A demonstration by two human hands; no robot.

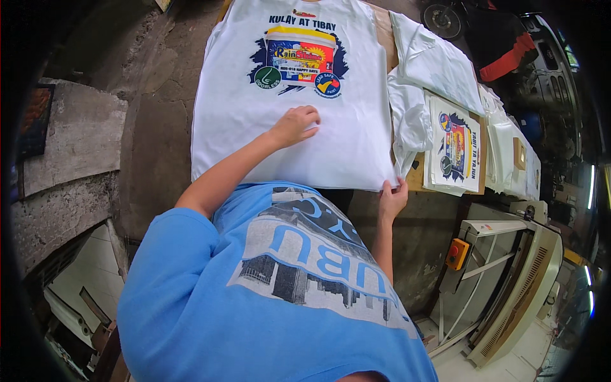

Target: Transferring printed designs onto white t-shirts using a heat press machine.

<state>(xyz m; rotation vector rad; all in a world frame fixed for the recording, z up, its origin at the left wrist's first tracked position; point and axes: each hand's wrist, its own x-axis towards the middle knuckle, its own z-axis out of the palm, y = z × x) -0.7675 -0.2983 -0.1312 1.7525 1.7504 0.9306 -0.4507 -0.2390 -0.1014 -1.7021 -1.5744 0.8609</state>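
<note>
Nearest the camera is the person's blue printed cotton shirt (267, 299); past it the right hand (393, 197) pinches the lower right corner of a white sleeveless cotton shirt with a multicoloured paint-bucket print (254, 108), fingers closed on the hem; the left hand (294, 125) lies flat on that shirt's middle below the print, fingers loosely spread, holding nothing; the shirt lies spread on a brown wooden platen (384, 28); to the right lies a stack of folded white printed shirts (455, 143); low right sits a grey metal machine with an orange button box (503, 280)
</note>
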